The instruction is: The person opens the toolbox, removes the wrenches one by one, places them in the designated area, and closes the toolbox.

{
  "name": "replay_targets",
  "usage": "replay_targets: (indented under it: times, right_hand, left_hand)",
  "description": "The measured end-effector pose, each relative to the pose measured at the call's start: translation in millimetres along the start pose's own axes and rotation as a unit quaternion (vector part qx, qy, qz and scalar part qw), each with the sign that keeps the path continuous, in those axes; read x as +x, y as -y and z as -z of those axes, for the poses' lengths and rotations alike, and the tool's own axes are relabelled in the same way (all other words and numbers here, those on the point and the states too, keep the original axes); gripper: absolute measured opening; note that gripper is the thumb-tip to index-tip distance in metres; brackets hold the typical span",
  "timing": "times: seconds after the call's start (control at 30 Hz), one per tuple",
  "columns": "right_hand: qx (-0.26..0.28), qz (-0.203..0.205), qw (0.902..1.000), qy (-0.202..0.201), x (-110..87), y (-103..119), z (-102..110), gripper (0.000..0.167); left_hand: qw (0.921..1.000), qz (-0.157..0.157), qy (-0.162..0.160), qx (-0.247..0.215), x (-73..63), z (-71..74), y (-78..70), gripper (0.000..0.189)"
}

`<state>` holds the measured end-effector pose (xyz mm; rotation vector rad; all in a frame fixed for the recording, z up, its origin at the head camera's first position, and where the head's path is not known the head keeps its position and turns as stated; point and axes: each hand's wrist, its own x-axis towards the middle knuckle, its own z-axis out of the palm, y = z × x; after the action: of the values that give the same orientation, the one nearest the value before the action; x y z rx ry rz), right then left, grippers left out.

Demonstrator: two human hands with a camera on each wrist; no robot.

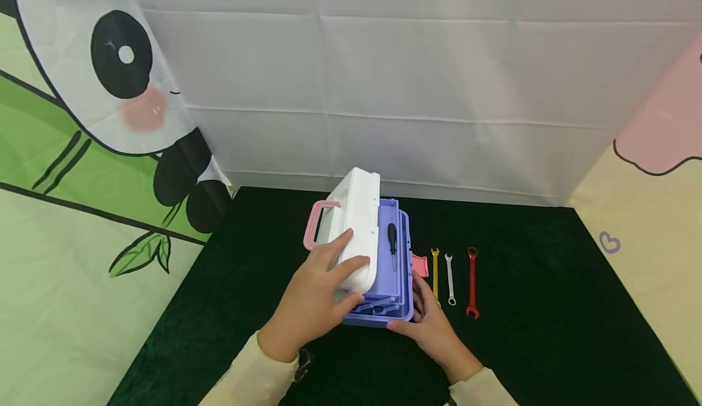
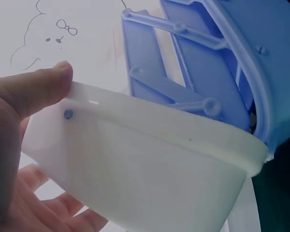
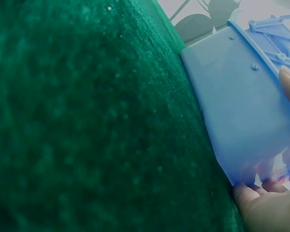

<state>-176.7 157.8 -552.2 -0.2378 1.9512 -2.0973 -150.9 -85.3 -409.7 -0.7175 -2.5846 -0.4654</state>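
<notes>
A blue-purple toolbox point(image 1: 406, 253) stands with its white lid point(image 1: 363, 223) swung up toward the left; the lid has a pink handle point(image 1: 312, 226). My left hand point(image 1: 315, 293) holds the lid, fingers spread over its outer face and the thumb point(image 2: 58, 82) at its near end. My right hand point(image 1: 430, 327) grips the near right corner of the box, thumb on the near side and fingers along the right side. A black-handled screwdriver point(image 1: 392, 241) lies in the upper tray point(image 1: 387, 281). Folding tray arms point(image 2: 198, 36) show in the left wrist view.
Right of the box lie a yellow wrench point(image 1: 436, 269), a silver wrench point(image 1: 450, 278) and a red wrench point(image 1: 472, 281). A pink latch point(image 1: 420, 266) sticks out from the box's right side. Dark green cloth point(image 1: 532, 308) covers the table; a pale curtain point(image 1: 411, 89) hangs behind.
</notes>
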Motion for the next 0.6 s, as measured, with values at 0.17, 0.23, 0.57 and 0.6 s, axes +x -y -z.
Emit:
replay_targets:
  times: [0.17, 0.23, 0.57, 0.6]
  right_hand:
    - [0.000, 0.001, 1.0000, 0.003, 0.1, -0.6, 0.4, 0.113]
    - [0.003, 0.000, 1.0000, 0.004, 0.1, -0.9, 1.2, 0.114]
    - [0.012, -0.001, 0.9999, 0.012, 1.9, -2.3, 3.8, 0.114]
    - [0.012, -0.001, 0.9998, 0.013, 2.2, -2.4, 3.8, 0.114]
  left_hand:
    - [0.9993, -0.015, 0.029, 0.017, 5.8, -3.4, -6.6, 0.058]
    - [0.9984, -0.024, 0.043, 0.028, 8.3, -6.6, -9.0, 0.058]
    - [0.9895, -0.102, 0.082, 0.063, 22.4, -28.0, -21.1, 0.046]
    - [0.9885, -0.109, 0.082, 0.065, 24.2, -30.0, -22.2, 0.046]
